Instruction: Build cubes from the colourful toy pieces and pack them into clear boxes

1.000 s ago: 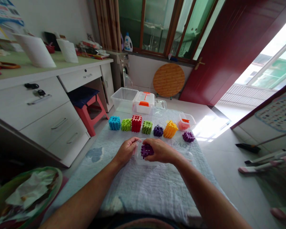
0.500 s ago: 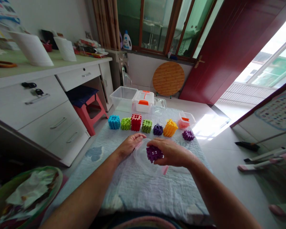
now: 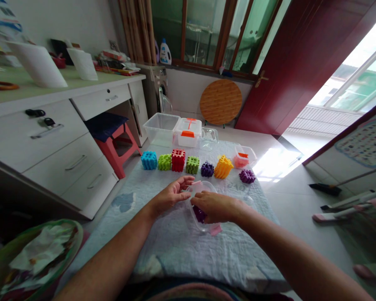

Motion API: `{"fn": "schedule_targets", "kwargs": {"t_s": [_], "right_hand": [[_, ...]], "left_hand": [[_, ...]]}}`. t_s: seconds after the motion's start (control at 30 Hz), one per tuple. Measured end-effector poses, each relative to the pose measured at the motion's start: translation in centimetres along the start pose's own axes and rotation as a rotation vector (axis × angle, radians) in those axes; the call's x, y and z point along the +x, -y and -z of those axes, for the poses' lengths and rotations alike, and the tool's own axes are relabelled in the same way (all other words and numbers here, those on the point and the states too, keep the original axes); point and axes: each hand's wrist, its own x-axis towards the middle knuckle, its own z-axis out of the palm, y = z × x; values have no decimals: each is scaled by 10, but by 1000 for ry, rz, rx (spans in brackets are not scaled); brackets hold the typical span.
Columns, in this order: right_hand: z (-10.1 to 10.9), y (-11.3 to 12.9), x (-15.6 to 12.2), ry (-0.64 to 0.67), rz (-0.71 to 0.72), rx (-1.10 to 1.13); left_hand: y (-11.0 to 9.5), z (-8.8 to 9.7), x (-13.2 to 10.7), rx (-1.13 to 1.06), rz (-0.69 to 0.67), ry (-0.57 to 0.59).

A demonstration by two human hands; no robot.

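A clear plastic container [image 3: 203, 226] with pink clips sits on the cloth-covered table in front of me. My right hand [image 3: 217, 206] reaches down into it, fingers closed on a purple interlocking block [image 3: 199, 214] that they partly cover. At the container's left rim is my left hand [image 3: 171, 195], its fingers stretched out and the thumb apart, close against the edge. Beyond my hands stands a row of toothed blocks: a blue one [image 3: 149, 160], a red one [image 3: 178, 160], a green one [image 3: 192, 165], a dark purple one [image 3: 207, 169], a yellow one [image 3: 223, 167] and another purple one [image 3: 247, 176].
At the table's far end are an open clear bin [image 3: 161, 127], a lidded box with orange latches [image 3: 188, 133] and a small orange-clipped box [image 3: 242, 159]. A pink stool [image 3: 119, 146] and white drawers [image 3: 65, 154] stand left, with a waste basket [image 3: 78, 234] nearer me.
My right hand has lowered the purple block into the container. The container has turned and shifted slightly right, and my left hand's thumb has moved away from its fingers.
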Motion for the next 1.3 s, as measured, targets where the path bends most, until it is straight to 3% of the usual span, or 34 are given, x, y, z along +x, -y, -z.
{"fn": "schedule_targets", "kwargs": {"t_s": [0.1, 0.33, 0.53, 0.67, 0.87, 1.0, 1.07, 1.17, 1.23, 1.3], "right_hand": [[-2, -2, 3, 72, -12, -33], [18, -3, 4, 141, -98, 42], [16, 4, 5, 235, -118, -38], [15, 6, 1, 222, -146, -48], [12, 4, -7, 68, -126, 4], [26, -6, -39, -236, -176, 191], [29, -22, -63, -392, -285, 268], [17, -63, -96, -554, -741, 204], [0, -95, -109, -591, -1095, 151], [-19, -121, -111, -564, -1288, 117]], "left_hand": [[2, -3, 2, -10, 12, -23], [3, -4, 2, 25, 30, -68], [4, -8, 4, 21, -5, -120], [4, -11, 7, 27, -9, -149], [4, -11, 8, 42, 3, -145], [4, -12, 7, 45, 14, -150], [5, -12, 7, 69, -5, -159], [7, -10, 6, 170, -76, -192], [7, -10, 5, 238, -127, -194], [5, -10, 4, 295, -165, -167]]}}
